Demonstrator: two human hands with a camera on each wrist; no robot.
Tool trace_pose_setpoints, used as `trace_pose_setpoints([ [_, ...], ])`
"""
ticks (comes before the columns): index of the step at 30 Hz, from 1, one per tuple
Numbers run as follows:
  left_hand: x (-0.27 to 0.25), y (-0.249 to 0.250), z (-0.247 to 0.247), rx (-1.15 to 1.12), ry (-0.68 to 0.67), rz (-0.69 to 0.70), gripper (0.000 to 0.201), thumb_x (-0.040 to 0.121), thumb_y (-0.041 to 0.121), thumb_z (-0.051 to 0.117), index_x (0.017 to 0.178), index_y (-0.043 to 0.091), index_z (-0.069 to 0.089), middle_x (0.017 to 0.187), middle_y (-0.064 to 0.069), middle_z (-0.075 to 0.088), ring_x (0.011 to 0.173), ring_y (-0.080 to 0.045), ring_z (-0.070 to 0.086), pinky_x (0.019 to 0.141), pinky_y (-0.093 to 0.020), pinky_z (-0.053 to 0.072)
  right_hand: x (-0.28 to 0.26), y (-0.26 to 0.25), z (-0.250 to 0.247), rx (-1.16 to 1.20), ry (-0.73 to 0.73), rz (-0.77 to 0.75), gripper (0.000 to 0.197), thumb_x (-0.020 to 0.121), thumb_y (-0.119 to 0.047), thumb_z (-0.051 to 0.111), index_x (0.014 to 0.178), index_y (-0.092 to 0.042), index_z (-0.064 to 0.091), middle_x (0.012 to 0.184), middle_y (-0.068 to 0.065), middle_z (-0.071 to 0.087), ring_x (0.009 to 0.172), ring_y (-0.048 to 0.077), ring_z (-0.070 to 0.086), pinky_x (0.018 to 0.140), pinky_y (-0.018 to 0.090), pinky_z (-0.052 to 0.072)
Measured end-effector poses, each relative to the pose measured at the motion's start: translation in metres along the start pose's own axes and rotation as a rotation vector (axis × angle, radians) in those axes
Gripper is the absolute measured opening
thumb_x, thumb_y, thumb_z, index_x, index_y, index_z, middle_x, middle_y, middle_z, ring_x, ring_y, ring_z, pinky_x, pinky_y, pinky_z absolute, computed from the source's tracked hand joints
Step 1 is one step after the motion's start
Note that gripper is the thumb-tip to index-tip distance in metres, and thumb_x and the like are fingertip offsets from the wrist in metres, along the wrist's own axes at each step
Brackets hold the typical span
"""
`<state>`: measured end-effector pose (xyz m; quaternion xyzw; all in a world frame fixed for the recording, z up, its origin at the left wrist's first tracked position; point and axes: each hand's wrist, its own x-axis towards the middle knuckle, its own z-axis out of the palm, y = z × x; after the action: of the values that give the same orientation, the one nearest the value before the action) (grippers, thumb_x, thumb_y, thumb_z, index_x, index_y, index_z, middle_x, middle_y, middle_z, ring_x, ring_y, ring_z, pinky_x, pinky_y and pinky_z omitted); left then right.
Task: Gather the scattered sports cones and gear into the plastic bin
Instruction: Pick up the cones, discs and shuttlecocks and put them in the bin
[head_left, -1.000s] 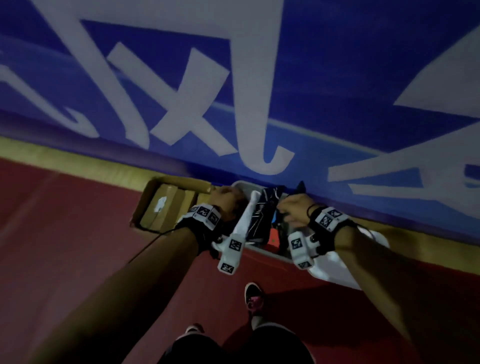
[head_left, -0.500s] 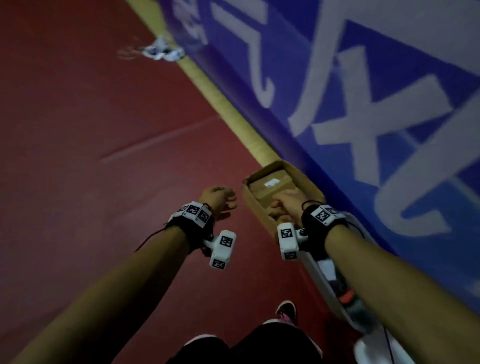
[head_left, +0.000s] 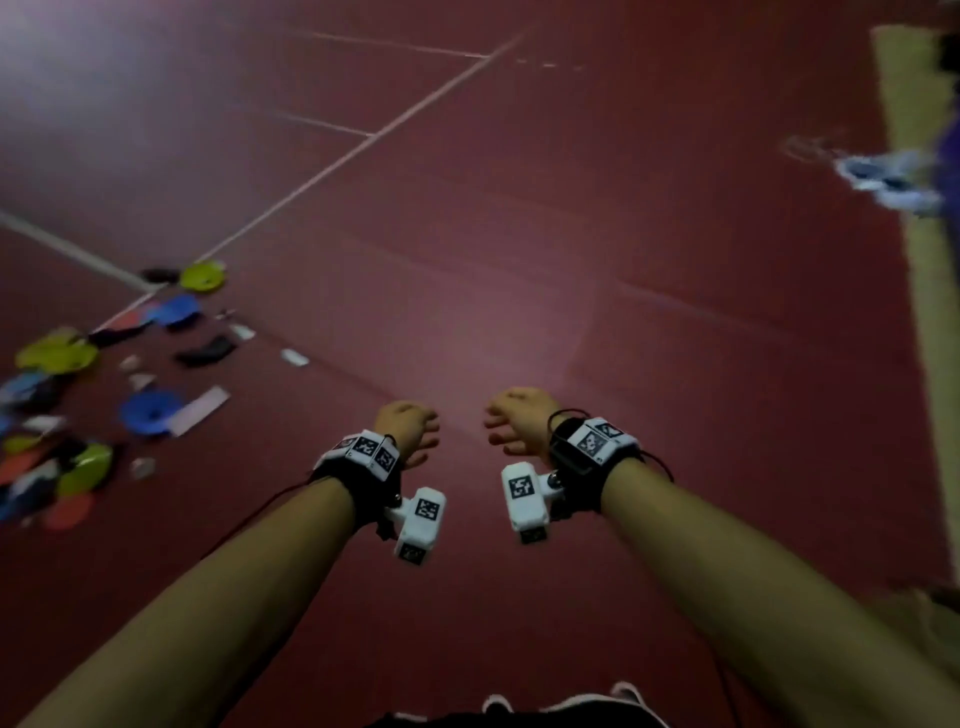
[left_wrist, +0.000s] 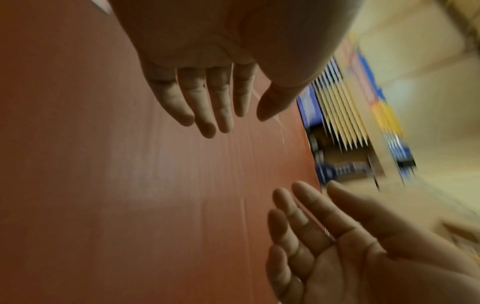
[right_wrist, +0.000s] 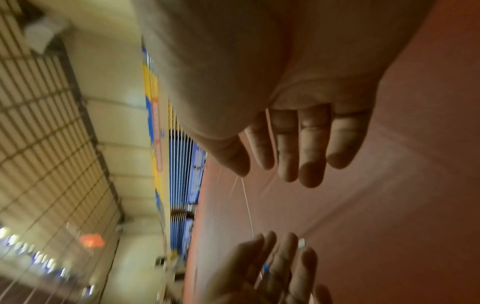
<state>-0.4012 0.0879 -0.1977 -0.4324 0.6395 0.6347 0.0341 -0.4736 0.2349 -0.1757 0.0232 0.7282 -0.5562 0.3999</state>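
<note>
Flat disc cones lie scattered on the red floor at the left of the head view: a yellow-green cone, a blue cone, another blue cone and a red cone, among dark gear pieces and white strips. My left hand and right hand hang in front of me over bare floor, both empty with relaxed fingers. The wrist views show the left hand and right hand with loose, spread fingers. The plastic bin is out of view.
White court lines cross the red floor. A pale strip of floor runs along the right edge, with a blurred white-blue bundle beside it. My shoes show at the bottom.
My view has swung left, from the bin and cardboard box by the blue wall to the open floor with the scattered cones. Both hands have left the bin and come away empty.
</note>
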Motion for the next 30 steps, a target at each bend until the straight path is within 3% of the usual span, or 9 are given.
trace_pose_setpoints([
  [4,0.036,-0.012,-0.12,-0.145,0.172,-0.039,0.026,0.094,0.01,0.047,0.069,0.019,0.049,0.067,-0.003,0.051,0.053,-0.017,0.048,0.051,-0.019,0.03,0.049,-0.044,0.123,-0.115,-0.183,-0.004,0.012,0.096,-0.01,0.05,0.085,-0.012,0.052,0.071,0.007,0.051,0.052,0.019,0.044,0.048,0.023,0.029],
  [7,0.059,-0.03,-0.191,-0.235,0.273,-0.097,0.027,0.092,0.006,0.046,0.069,0.019,0.048,0.067,-0.004,0.046,0.052,-0.016,0.043,0.049,-0.019,0.026,0.087,-0.067,0.205,-0.182,-0.296,0.034,0.016,0.096,-0.007,0.048,0.081,-0.012,0.051,0.068,0.007,0.048,0.051,0.017,0.038,0.049,0.023,0.026],
  [11,0.093,-0.038,-0.278,-0.342,0.455,-0.151,0.015,0.092,0.008,0.052,0.079,0.015,0.057,0.078,-0.007,0.059,0.059,-0.017,0.053,0.053,-0.024,0.036,0.148,-0.096,0.305,-0.275,-0.433,0.043,0.027,0.096,-0.005,0.046,0.07,-0.014,0.048,0.063,0.007,0.04,0.049,0.017,0.033,0.045,0.02,0.024],
  [16,0.129,-0.017,-0.401,-0.533,0.717,-0.179,0.015,0.094,0.011,0.051,0.082,0.015,0.059,0.084,-0.006,0.063,0.071,-0.017,0.061,0.061,-0.028,0.043,0.212,-0.15,0.44,-0.348,-0.552,0.063,0.016,0.092,-0.01,0.052,0.077,-0.014,0.054,0.063,0.005,0.048,0.05,0.018,0.042,0.051,0.025,0.031],
  [20,0.125,-0.02,-0.481,-0.679,0.897,-0.21,0.011,0.095,0.015,0.051,0.088,0.017,0.06,0.085,-0.003,0.064,0.071,-0.015,0.062,0.063,-0.029,0.047,0.224,-0.189,0.55,-0.395,-0.7,0.036,0.017,0.093,-0.011,0.05,0.076,-0.014,0.051,0.063,0.005,0.042,0.048,0.016,0.035,0.051,0.024,0.024],
  [25,0.134,-0.05,-0.573,-0.769,1.054,-0.295,0.011,0.094,0.016,0.051,0.088,0.018,0.06,0.082,0.001,0.063,0.069,-0.013,0.058,0.06,-0.026,0.044,0.221,-0.203,0.669,-0.508,-0.921,0.046,0.009,0.096,-0.012,0.051,0.087,-0.013,0.052,0.063,0.005,0.046,0.05,0.017,0.039,0.05,0.024,0.029],
  [28,0.15,-0.075,-0.621,-0.794,1.088,-0.34,0.01,0.092,0.017,0.054,0.085,0.018,0.061,0.078,0.002,0.062,0.067,-0.012,0.055,0.059,-0.025,0.042,0.231,-0.193,0.723,-0.631,-0.945,0.019,0.014,0.095,-0.012,0.053,0.081,-0.012,0.056,0.066,0.007,0.052,0.054,0.021,0.048,0.053,0.026,0.036],
  [30,0.165,-0.092,-0.664,-0.797,1.082,-0.356,0.013,0.092,0.015,0.054,0.081,0.018,0.06,0.075,0.001,0.06,0.065,-0.012,0.052,0.058,-0.025,0.04,0.24,-0.187,0.77,-0.649,-0.933,0.053,0.016,0.096,-0.01,0.05,0.08,-0.012,0.053,0.065,0.008,0.047,0.051,0.019,0.041,0.05,0.025,0.03],
])
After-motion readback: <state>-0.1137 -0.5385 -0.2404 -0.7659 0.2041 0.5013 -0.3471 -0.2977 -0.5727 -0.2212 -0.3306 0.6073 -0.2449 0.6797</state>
